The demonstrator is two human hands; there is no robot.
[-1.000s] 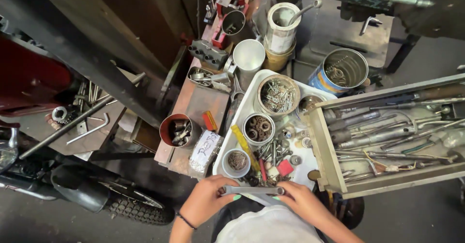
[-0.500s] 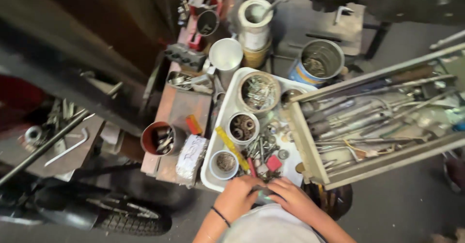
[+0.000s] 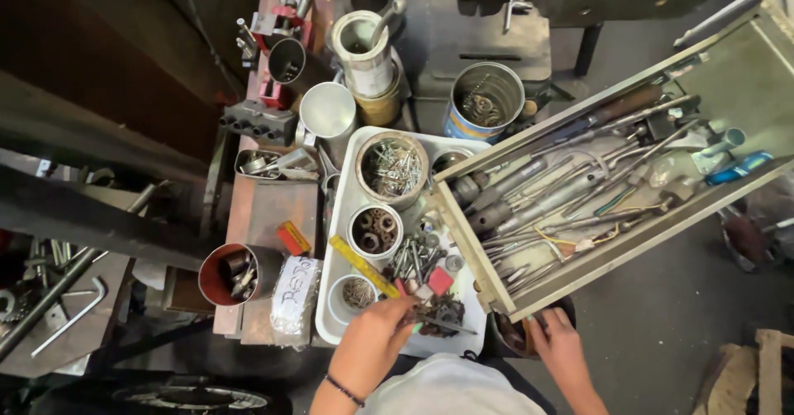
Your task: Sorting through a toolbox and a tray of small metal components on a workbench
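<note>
My left hand [image 3: 376,341] is down in the white tray [image 3: 335,299], grip pinched on a small dark metal piece [image 3: 430,320] among the loose bolts [image 3: 418,258]. My right hand [image 3: 558,345] rests at the near corner of the open tool drawer [image 3: 488,287]; its grip I cannot tell. The piece is picked but not yet lifted clear of the tray; the sorting looks barely begun

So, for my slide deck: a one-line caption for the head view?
Left hand picks through bolts in a white tray; right hand beneath an open tool drawer.
</note>
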